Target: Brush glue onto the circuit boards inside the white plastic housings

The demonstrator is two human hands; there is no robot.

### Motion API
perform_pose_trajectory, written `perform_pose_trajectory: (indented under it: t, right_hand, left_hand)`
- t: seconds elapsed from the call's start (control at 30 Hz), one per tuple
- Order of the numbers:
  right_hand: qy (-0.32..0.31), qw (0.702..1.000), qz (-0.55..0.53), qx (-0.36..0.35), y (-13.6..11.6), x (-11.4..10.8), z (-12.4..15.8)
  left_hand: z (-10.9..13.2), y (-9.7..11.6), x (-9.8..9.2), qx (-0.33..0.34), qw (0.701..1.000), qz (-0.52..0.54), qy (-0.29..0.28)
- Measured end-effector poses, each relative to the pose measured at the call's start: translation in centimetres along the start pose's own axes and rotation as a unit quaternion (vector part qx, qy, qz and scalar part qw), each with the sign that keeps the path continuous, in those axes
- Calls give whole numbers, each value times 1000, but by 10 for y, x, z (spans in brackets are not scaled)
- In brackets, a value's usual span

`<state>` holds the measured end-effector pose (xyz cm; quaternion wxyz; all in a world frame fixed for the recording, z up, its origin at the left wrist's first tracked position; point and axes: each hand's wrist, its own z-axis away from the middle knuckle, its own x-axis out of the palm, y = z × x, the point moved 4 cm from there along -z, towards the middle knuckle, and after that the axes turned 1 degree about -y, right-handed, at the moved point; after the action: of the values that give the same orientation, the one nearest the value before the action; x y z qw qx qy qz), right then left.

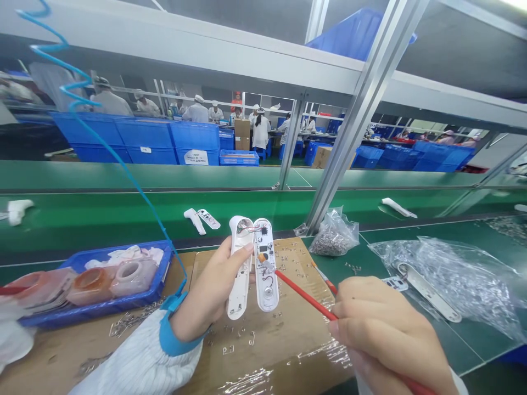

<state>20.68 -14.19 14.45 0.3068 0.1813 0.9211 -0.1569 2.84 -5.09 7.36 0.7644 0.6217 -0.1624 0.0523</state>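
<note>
My left hand (220, 277) is closed around a white handheld plastic housing (239, 293), its hollow inside facing up. Beside it, joined by thin wires at the top, is the other half with a circuit board (265, 266). My right hand (382, 323) grips a small red-handled brush (304, 296), whose orange-yellow tip touches or hovers just over the board. A second red-handled tool (325, 280) with an orange tip sticks out by the right knuckles; whether that hand holds it too is unclear. A blue wrist strap (179, 332) circles my left wrist.
Cardboard (296, 340) with scattered small metal parts covers the bench. A blue tray (164, 269) with tape rolls stands left. Bagged metal parts (335, 233), a plastic bag (453, 274) and a white housing (430, 291) lie right. A green conveyor (123, 214) runs behind; a coiled cord hangs left.
</note>
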Motion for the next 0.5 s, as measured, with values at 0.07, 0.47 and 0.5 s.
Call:
perform_pose_trajectory:
  t: [0.07, 0.47, 0.5]
  right_hand:
    - [1, 1000, 1, -15, 1, 0, 0]
    - [89, 993, -65, 37, 4, -17, 3]
    - [135, 987, -69, 48, 6, -21, 7]
  left_hand:
    - [0, 0, 1, 0, 1000, -2, -5]
    - [-4, -2, 1, -3, 1000, 18, -3]
    - [-4, -2, 1, -1, 1000, 19, -2]
